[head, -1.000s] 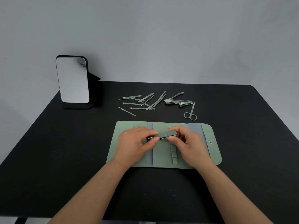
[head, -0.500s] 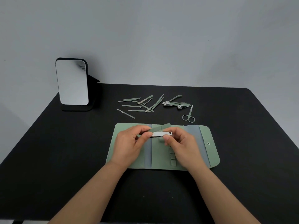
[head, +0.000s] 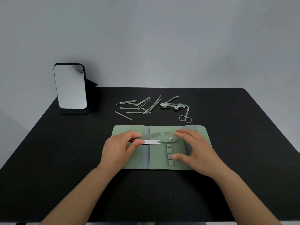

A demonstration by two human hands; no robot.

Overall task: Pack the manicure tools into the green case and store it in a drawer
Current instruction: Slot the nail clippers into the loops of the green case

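The packing step is judged to be in hand, and early: one tool is being fitted into the case (head: 201, 140), while the rest are not yet packed. A nail clipper (head: 151, 141) is pinched at its left end between the thumb and fingers of the left hand (head: 119, 147), over the left-centre of the case, which lies unfolded flat on the table (head: 65, 159). The clipper's long axis is seen to run left to right, nearly level, with the holed end pointing right toward the small snap strap (head: 170, 138); its green lever (head: 150, 135) is raised and angled up to the right. The right hand (head: 195, 152) is held spread with relaxed fingers over the right half of the case, nothing being gripped; whether it touches the case cannot be told. For the next move, the lever would probably need to be folded flat and the clipper slid under a strap or loop, the case being steadied by the right hand. The column of loops (head: 170, 154) runs front to back just right of the clipper. The loose tools (head: 139, 105), two more clippers (head: 174, 105) and scissors (head: 185, 116) lie beyond the case; a mirror (head: 70, 86) stands at the far left.
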